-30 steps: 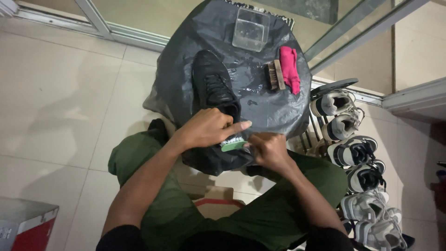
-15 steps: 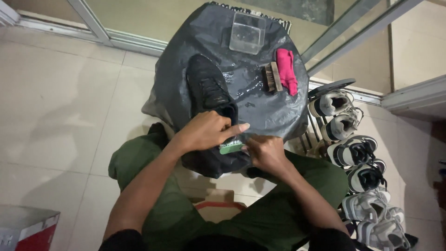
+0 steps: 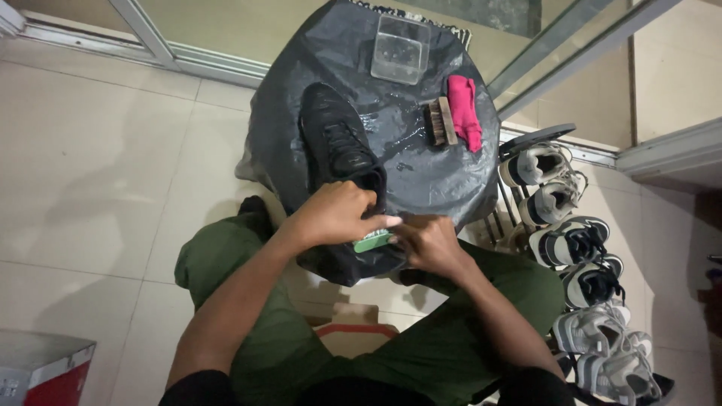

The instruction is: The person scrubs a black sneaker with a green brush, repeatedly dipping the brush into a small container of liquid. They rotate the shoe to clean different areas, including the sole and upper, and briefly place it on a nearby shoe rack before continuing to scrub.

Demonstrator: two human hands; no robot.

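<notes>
A black sneaker (image 3: pixel 332 139) lies on a round table covered with a wet black plastic sheet (image 3: pixel 436 177). My left hand (image 3: pixel 332 212) grips the shoe's heel end and covers it. My right hand (image 3: pixel 427 242) holds a small green brush (image 3: pixel 373 240) against the heel, just below my left fingers. My knees in green trousers sit under the table's near edge.
A clear plastic box (image 3: pixel 400 49), a wooden brush (image 3: pixel 439 123) and a pink cloth (image 3: pixel 465 110) lie at the table's far side. A rack of several sneakers (image 3: pixel 571 244) stands at the right. A red box (image 3: pixel 45 368) sits at the lower left on the tiled floor. Glass door frames run behind.
My left index finger has curled in over the brush, and my right hand with the green brush has shifted slightly up against the heel. The view has shifted a little.
</notes>
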